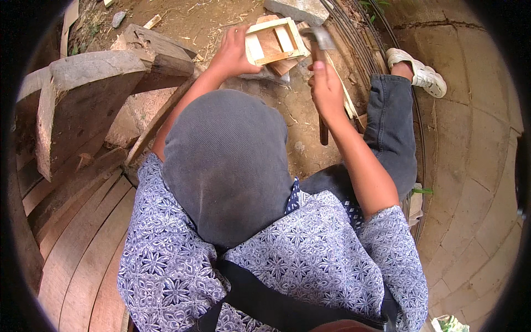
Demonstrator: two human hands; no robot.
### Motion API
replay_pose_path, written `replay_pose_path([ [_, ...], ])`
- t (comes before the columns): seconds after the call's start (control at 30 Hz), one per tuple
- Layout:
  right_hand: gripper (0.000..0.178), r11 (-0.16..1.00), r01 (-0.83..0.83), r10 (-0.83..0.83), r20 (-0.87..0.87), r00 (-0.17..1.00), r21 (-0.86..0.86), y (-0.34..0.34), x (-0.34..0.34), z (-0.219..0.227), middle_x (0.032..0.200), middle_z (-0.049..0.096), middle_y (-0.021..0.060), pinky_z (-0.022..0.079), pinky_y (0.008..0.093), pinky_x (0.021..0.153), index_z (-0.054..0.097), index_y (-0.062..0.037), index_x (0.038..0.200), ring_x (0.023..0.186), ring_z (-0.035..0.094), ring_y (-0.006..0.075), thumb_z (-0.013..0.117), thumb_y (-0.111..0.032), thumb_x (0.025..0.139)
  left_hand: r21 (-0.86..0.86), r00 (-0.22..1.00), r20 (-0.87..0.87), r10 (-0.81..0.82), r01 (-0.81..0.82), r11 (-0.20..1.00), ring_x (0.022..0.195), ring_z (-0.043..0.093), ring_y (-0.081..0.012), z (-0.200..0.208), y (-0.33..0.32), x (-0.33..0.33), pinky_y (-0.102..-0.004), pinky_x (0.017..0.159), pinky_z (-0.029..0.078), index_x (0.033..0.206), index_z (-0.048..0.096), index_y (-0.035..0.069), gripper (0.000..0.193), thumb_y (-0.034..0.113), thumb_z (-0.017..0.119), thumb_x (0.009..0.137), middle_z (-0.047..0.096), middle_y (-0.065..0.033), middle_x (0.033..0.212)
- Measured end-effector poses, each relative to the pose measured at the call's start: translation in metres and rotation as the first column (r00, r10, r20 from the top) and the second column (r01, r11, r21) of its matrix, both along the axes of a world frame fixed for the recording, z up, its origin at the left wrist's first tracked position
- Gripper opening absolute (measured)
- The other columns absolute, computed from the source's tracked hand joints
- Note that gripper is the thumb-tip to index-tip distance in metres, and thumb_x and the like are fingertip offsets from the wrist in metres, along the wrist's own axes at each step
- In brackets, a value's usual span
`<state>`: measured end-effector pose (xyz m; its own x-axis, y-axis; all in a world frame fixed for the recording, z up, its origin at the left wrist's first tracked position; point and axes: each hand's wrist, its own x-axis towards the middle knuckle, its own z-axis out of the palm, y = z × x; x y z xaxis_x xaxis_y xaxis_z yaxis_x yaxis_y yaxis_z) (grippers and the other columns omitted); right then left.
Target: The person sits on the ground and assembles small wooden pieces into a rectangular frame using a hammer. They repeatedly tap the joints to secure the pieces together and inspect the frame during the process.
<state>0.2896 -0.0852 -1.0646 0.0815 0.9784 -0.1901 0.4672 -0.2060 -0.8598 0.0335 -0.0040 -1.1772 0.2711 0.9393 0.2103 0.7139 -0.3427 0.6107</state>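
My left hand (233, 53) grips the left end of a small wooden frame (297, 39), a pale open rectangle with slats across it. The frame lies tilted on brown wood blocks (284, 67) set on a stone. In my right hand (327, 91) is a hammer (318, 40), held by its dark handle. The hammer's metal head is up beside the frame's right end; whether the two touch I cannot tell. Nails, if there are any, are too small to make out.
On the left stands a rough wooden structure (94, 88) with curved planks (88, 238). Long thin metal rods (362, 33) run along the right, beside a paved floor (464, 138). A grey stone slab (298, 10) lies beyond the frame. Wood chips litter the dirt. My raised knee is between my arms.
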Motion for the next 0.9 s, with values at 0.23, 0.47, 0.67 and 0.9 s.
replay_pose_path([
  [0.23, 0.044, 0.998, -0.023, 0.015, 0.129, 0.992, 0.057, -0.014, 0.009, -0.034, 0.074, 0.059, 0.0163, 0.048, 0.041, 0.069, 0.063, -0.0008, 0.104, 0.07, 0.06, 0.0299, 0.049, -0.042, 0.105, -0.078, 0.999, -0.042, 0.032, -0.036, 0.996, 0.133, 0.042, -0.0437, 0.0, -0.005, 0.0, -0.0507, 0.113, 0.039, 0.152, 0.029, 0.008, 0.116, 0.037, 0.089, 0.056, 0.039, -0.0229, 0.141],
  [0.47, 0.046, 0.991, 0.024, 0.02, -0.322, 0.947, 0.133, 0.007, -0.007, 0.075, 0.072, 0.054, 0.0019, 0.034, 0.0263, 0.05, 0.06, -0.0011, 0.104, 0.057, 0.047, 0.0079, 0.046, -0.045, 0.107, -0.067, 0.994, -0.094, 0.059, -0.065, 0.996, 0.134, 0.042, -0.0418, 0.005, -0.005, -0.007, -0.0488, 0.113, 0.039, 0.151, 0.03, 0.006, 0.117, 0.038, 0.09, 0.056, 0.041, -0.0224, 0.14],
  [0.67, 0.032, 0.854, -0.269, 0.103, 0.363, 0.926, 0.444, 0.011, 0.016, -0.021, 0.083, 0.065, 0.023, 0.051, 0.0469, 0.071, 0.057, 0.0019, 0.109, 0.074, 0.064, 0.0424, 0.051, -0.029, 0.103, -0.089, 0.99, -0.142, 0.025, -0.038, 0.995, 0.13, 0.046, -0.0432, 0.021, 0.008, 0.011, -0.05, 0.11, 0.041, 0.149, 0.032, 0.006, 0.116, 0.038, 0.091, 0.055, 0.043, -0.0241, 0.137],
  [0.9, 0.041, 0.988, -0.049, 0.072, -0.153, 0.986, 0.15, -0.003, -0.012, 0.058, 0.072, 0.053, 0.0027, 0.042, 0.0302, 0.061, 0.059, -0.0011, 0.101, 0.066, 0.049, 0.0116, 0.049, -0.04, 0.107, -0.052, 0.986, -0.155, 0.064, -0.073, 0.996, 0.129, 0.046, -0.0449, 0.002, -0.007, -0.006, -0.0524, 0.107, 0.043, 0.149, 0.031, 0.005, 0.119, 0.041, 0.091, 0.053, 0.043, -0.0257, 0.136],
])
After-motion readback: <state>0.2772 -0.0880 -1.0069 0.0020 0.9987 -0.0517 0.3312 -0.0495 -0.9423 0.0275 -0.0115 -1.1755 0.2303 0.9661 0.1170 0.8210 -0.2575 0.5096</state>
